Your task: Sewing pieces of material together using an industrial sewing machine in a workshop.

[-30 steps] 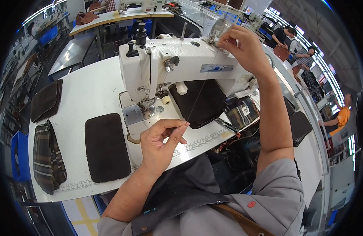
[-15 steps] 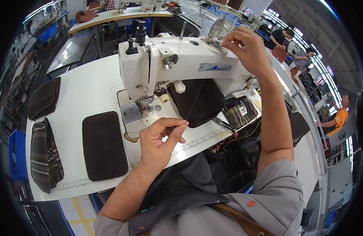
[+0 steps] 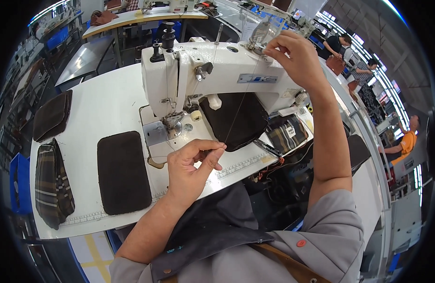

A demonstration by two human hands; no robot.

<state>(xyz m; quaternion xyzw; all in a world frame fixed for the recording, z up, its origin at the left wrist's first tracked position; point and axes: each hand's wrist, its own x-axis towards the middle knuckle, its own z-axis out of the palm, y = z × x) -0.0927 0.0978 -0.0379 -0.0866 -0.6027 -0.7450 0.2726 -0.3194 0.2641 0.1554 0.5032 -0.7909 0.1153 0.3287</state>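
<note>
A thin dark thread (image 3: 235, 118) runs slantwise across the front of a white sewing machine (image 3: 222, 61). Its lower end is pinched between the thumb and forefinger of my left hand (image 3: 194, 162), which hovers above the table's front edge. My right hand (image 3: 293, 54) is raised beside the bobbin winder (image 3: 256, 47) on top of the machine, fingers pinched together; the thread leads up towards it, but what sits between those fingertips is too small to make out. Under the machine's arm lies a stack of dark brown panels (image 3: 236, 118).
On the white table (image 3: 85, 111) lie a single dark panel (image 3: 124, 172), a dark stack (image 3: 52, 115) and folded plaid fabric (image 3: 54, 184). More plaid pieces (image 3: 288, 134) and black tweezers (image 3: 268, 147) rest at the right. A blue bin (image 3: 20, 184) stands left. Several people work in the background.
Both hands keep nearly the same pose, with the thread still stretched. The whole view has shifted very slightly.
</note>
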